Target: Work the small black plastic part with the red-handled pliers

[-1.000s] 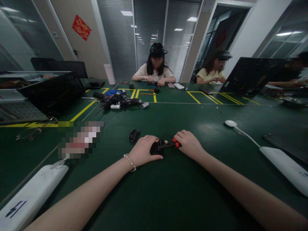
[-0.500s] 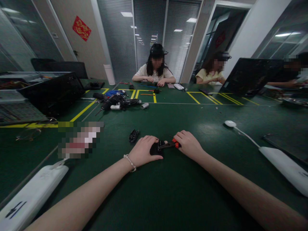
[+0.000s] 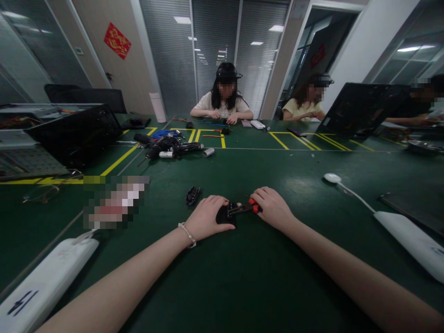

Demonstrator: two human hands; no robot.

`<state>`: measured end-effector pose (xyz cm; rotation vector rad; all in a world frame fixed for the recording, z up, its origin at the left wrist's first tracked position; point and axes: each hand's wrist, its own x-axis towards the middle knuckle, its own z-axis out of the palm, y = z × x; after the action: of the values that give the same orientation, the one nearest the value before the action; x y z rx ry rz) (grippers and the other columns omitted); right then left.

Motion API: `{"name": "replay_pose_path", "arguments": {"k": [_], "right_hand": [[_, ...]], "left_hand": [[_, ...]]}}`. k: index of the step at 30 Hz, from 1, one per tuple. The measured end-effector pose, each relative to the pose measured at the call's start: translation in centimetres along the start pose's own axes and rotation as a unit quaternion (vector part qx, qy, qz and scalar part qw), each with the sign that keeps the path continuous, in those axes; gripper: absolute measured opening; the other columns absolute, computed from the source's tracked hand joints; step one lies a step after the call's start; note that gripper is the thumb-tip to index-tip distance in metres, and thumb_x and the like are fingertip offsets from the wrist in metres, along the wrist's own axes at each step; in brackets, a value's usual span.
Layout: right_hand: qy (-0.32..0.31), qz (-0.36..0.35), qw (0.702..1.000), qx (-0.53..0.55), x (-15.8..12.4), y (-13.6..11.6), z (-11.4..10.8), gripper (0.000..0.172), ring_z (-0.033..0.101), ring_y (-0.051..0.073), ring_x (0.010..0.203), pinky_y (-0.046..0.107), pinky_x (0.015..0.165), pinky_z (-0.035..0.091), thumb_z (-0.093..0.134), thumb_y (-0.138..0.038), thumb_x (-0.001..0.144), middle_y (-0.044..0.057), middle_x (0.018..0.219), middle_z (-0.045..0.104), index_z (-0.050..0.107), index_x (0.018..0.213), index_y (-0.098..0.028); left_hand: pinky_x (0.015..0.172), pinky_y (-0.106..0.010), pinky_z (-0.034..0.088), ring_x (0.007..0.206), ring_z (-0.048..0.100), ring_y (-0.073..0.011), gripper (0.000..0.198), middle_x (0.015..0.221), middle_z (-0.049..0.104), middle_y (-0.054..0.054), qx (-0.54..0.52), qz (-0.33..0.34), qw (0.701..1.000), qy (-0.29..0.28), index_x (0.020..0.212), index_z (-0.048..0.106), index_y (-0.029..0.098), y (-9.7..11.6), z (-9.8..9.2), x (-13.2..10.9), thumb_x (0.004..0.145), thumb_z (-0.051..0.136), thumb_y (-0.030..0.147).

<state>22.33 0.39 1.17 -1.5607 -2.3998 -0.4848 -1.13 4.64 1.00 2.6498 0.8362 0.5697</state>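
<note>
On the green table, my left hand [image 3: 207, 216] is closed around the left side of a small black plastic part [image 3: 225, 215], its fingers over the far edge and its thumb along the near edge. My right hand [image 3: 272, 206] grips a pair of pliers [image 3: 255, 206] by the red handles. The dark jaws of the pliers point left and meet the right side of the black part; what lies between them is too small to tell. Just beyond my left hand lies another black part [image 3: 193, 196], which looks open and hollow.
At the far left lie a black power drill [image 3: 157, 149] and several cables. A computer case [image 3: 69, 138] stands at the left, a black panel [image 3: 364, 111] at the right. White power banks [image 3: 52, 282] lie at both sides. Co-workers [image 3: 224, 99] sit across the table.
Both hands stay in nearly the same place, with the pliers still at the black part. The right hand and the plier handles have shifted very slightly.
</note>
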Motion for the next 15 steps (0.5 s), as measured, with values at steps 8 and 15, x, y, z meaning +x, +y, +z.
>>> {"name": "replay_pose_path", "arguments": {"k": [8, 15], "right_hand": [[-0.005, 0.008, 1.0, -0.008, 0.0, 0.07, -0.11, 0.023, 0.048, 0.02, 0.082, 0.033, 0.073, 0.038, 0.056, -0.013, 0.064, 0.006, 0.088, 0.058, 0.056, 0.087, -0.016], [-0.012, 0.006, 1.0, -0.021, -0.02, 0.01, -0.11, 0.021, 0.047, 0.019, 0.079, 0.031, 0.069, 0.037, 0.055, -0.013, 0.065, 0.005, 0.087, 0.058, 0.056, 0.086, -0.016]], "left_hand": [[0.084, -0.039, 0.039, 0.101, 0.047, -0.0246, 0.055, 0.108, 0.052, -0.005, -0.008, -0.007, 1.0, -0.005, 0.106, 0.046, 0.02, -0.01, -0.13, 0.0, 0.065, 0.062, 0.054], [0.083, -0.038, 0.039, 0.1, 0.047, -0.0249, 0.055, 0.107, 0.052, -0.006, -0.002, -0.002, 1.0, 0.003, 0.106, 0.046, 0.019, 0.14, -0.11, -0.03, 0.064, 0.063, 0.052]]}}
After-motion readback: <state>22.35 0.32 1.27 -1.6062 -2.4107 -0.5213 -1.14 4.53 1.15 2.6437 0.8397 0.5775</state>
